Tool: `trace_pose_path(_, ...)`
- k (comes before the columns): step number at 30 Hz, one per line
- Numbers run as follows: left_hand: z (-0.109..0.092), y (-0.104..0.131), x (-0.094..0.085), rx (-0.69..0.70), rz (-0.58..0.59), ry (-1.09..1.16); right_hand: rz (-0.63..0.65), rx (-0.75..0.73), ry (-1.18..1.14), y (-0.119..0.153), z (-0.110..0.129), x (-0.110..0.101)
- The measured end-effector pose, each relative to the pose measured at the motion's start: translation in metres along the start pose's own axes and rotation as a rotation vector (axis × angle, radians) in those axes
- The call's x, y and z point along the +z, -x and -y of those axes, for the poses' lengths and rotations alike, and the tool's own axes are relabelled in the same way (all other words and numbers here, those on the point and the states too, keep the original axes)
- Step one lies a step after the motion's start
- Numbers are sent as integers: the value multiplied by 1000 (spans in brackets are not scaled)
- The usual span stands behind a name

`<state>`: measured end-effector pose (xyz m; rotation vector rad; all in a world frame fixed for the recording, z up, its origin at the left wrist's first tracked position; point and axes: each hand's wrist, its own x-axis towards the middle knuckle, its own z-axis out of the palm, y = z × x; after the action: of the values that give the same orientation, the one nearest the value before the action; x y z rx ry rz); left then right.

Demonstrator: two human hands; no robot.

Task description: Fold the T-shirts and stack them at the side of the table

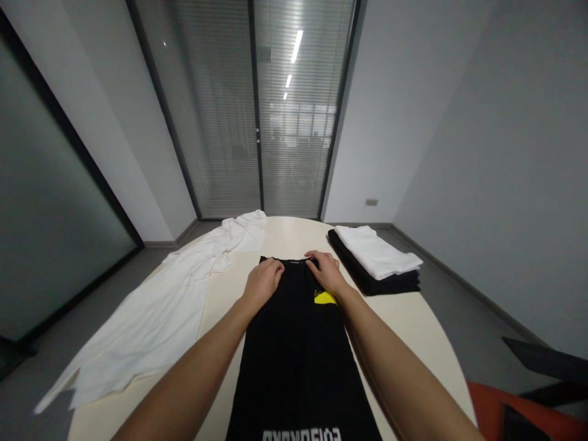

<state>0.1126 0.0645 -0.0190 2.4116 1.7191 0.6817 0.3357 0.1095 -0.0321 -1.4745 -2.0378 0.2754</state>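
A black garment (298, 355) lies lengthwise on the pale table (294, 229), its narrow edge at the far end. It bears a yellow patch at the upper right and white lettering near the bottom of the view. At the garment's far left corner my left hand (265, 282) has its fingers curled closed on the cloth. My right hand (325, 269) is at the far right corner, its thumb and fingers bent together on the fabric edge.
A white garment (156, 312) sprawls over the table's left side and hangs past the edge. On the right, folded white cloth (379, 252) tops a stack of folded black cloth (390, 286). A red chair (519, 416) stands at the lower right.
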Motion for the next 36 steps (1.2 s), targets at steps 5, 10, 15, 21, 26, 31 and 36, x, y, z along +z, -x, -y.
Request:
trace_pose_path(5,-4,2,-10,-7,59,39,-34,-8,104,0,0,1)
trace_pose_path(10,-7,4,-41,-50,187,60,13,5,109,-4,14,-22)
trace_pose_path(15,3,20,-68,-88,378,40,390,24,130,1,29,-49)
trace_pose_path(21,25,42,-74,-109,608,135,680,44,110,28,33,-74)
trace_pose_path(26,33,45,-73,-48,701,241,716,61,-4,46,28,-84)
trace_pose_path(31,28,44,-80,22,695,333,771,79,-101,55,21,-85)
trace_pose_path(36,27,45,-80,25,690,413,784,84,-205,59,21,-93)
